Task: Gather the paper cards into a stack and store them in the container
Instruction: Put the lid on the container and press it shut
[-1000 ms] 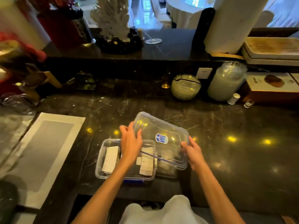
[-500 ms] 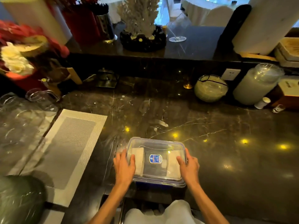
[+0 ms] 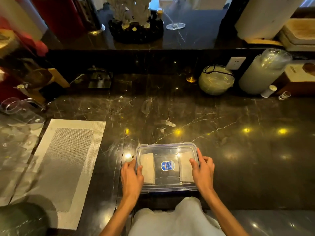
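Head view: the lid (image 3: 167,151) is pressed onto the container (image 3: 167,189) by the left hand (image 3: 131,178) and right hand (image 3: 202,172), fingers spread flat, nothing clasped. Even pressure along both short edges is advised; the paper cards (image 3: 148,168) are seen inside.

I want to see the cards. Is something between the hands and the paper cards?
Yes. The clear lid covers the container, with the paper cards underneath. The left hand and right hand rest on its sides.

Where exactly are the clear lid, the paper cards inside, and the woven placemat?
clear lid (image 3: 167,151): head view, bare plastic near its far edge.
paper cards (image 3: 148,168): head view, middle of the left stack, seen through the lid.
woven placemat (image 3: 68,160): head view, its grey centre panel.
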Action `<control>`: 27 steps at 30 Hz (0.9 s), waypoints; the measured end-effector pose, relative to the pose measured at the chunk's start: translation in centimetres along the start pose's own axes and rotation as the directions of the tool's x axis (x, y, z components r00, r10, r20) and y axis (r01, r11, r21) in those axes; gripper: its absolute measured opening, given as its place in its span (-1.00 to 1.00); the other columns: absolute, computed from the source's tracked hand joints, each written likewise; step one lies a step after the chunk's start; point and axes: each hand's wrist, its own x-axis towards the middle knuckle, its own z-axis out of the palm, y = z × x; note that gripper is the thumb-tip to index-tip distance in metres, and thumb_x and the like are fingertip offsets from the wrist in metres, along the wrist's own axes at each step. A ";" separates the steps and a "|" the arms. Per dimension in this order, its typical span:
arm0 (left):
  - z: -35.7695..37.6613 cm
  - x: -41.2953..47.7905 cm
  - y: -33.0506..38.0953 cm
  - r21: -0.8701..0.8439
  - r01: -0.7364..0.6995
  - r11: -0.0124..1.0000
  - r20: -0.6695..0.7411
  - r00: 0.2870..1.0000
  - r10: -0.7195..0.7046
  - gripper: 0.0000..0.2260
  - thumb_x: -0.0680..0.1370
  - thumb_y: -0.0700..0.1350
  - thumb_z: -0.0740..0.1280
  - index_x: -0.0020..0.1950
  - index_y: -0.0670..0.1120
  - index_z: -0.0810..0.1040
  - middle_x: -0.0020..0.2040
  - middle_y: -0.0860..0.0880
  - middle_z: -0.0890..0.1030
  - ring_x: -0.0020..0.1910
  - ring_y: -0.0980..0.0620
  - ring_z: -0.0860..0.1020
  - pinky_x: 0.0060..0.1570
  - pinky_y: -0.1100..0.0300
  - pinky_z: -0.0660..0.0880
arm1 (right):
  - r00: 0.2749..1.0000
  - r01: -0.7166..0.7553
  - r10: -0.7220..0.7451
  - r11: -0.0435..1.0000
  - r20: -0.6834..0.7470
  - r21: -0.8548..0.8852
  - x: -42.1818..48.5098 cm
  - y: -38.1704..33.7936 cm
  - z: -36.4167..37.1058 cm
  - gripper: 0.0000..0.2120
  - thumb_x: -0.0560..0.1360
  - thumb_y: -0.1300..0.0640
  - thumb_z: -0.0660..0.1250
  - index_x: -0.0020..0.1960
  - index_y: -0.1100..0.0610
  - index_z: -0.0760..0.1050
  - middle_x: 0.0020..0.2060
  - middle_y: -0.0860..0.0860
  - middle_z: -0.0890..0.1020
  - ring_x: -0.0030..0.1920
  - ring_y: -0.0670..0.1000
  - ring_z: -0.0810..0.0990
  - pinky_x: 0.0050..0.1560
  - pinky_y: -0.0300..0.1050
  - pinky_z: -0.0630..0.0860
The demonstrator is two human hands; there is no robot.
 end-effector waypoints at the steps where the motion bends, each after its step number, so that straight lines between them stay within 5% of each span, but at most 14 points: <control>1: 0.1 0.1 0.0 0.016 0.001 1.000 0.006 1.000 -0.001 -0.66 0.60 -0.17 0.29 0.37 -0.18 0.44 0.22 -0.16 0.46 0.26 -0.14 0.44 0.24 -0.09 0.47 | 1.000 0.008 -0.008 1.000 -0.016 -0.025 -0.1 0.1 0.2 -0.45 0.61 -0.01 0.25 0.56 -0.05 0.19 0.16 0.08 0.39 0.22 0.07 0.37 0.18 -0.06 0.41; 4: 0.3 0.3 0.5 0.138 -0.048 0.989 0.022 0.999 0.046 -0.52 0.55 -0.21 0.34 0.45 -0.13 0.31 0.35 -0.17 0.37 0.35 -0.16 0.36 0.29 -0.04 0.43 | 0.998 0.030 -0.037 0.987 -0.046 -0.155 -0.3 0.0 0.3 -0.46 0.62 -0.03 0.20 0.56 -0.07 0.17 0.13 0.08 0.41 0.16 0.08 0.40 0.17 0.01 0.47; 7: 0.4 0.8 1.0 0.293 -0.281 0.914 0.045 0.959 0.280 -0.25 0.44 -0.25 0.39 0.56 -0.03 0.12 0.49 -0.12 0.22 0.49 -0.14 0.20 0.44 -0.09 0.20 | 0.987 0.104 -0.138 0.941 -0.086 -0.322 -0.1 -0.3 0.3 -0.45 0.60 -0.04 0.19 0.56 -0.02 0.16 0.29 0.15 0.40 0.29 0.15 0.37 0.27 0.11 0.40; 11: 1.5 2.2 0.9 0.453 -0.462 0.762 0.161 0.884 0.439 -0.39 0.59 0.03 0.14 0.61 0.04 -0.01 0.63 -0.11 -0.04 0.60 -0.15 -0.12 0.50 -0.28 -0.22 | 0.937 0.304 -0.348 0.843 -0.020 -0.443 0.9 -0.9 0.2 -0.36 0.61 -0.16 0.02 0.62 0.04 -0.03 0.59 0.11 0.11 0.60 0.14 -0.01 0.55 0.14 0.11; 16: 3.7 1.8 -1.0 0.545 -0.556 0.628 0.326 0.830 0.452 -0.41 0.61 0.19 0.02 0.61 0.06 0.00 0.63 -0.11 -0.06 0.60 -0.20 -0.07 0.44 -0.37 0.06 | 0.888 0.454 -0.415 0.728 0.196 -0.514 1.2 -0.1 1.7 -0.40 0.62 -0.25 -0.12 0.61 -0.10 -0.06 0.62 0.07 -0.04 0.61 0.17 -0.15 0.56 0.26 0.01; 27: 4.6 1.9 -1.3 0.567 -0.553 0.611 0.274 0.826 0.493 -0.36 0.55 0.15 0.16 0.60 0.05 0.08 0.62 -0.13 0.05 0.59 -0.23 0.00 0.43 -0.40 0.06 | 0.897 0.439 -0.389 0.738 0.208 -0.513 1.4 0.4 2.3 -0.39 0.61 -0.21 0.05 0.60 -0.11 0.00 0.61 0.07 0.01 0.61 0.18 -0.11 0.57 0.06 0.09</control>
